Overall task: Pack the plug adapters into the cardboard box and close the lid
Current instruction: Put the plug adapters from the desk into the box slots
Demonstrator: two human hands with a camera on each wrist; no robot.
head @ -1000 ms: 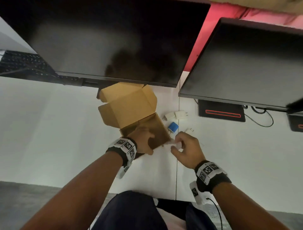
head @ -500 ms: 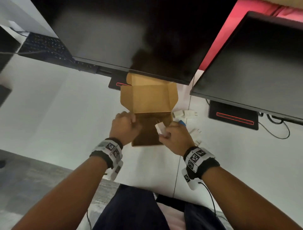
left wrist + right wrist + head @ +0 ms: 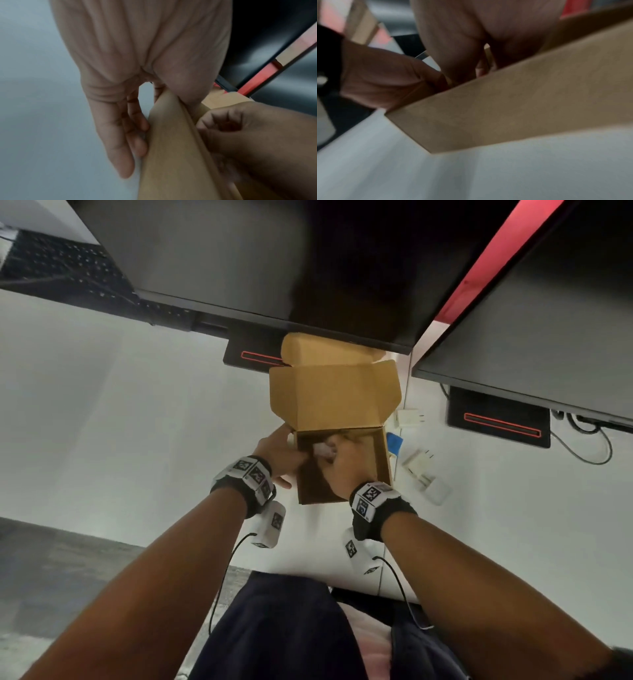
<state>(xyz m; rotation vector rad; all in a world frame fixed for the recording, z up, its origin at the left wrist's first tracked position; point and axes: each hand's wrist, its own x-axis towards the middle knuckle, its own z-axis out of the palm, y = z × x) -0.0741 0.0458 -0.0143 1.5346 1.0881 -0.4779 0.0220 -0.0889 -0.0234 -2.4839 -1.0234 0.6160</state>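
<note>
An open cardboard box sits in the middle of the white desk, its lid standing up at the back. My left hand pinches the box's left wall, thumb inside and fingers outside. My right hand is down inside the box and holds a white plug adapter. In the left wrist view the right hand shows with its fingers curled. More adapters lie to the right of the box: a white one, a blue one and two more white ones.
Two dark monitors hang over the back of the desk, and their bases stand behind the box and to its right. A keyboard lies at the far left. A cable loops at the far right.
My right hand picked a white adapter up off the desk and carried it left, down into the box. My left hand shifted from the box's near corner to its left wall.
</note>
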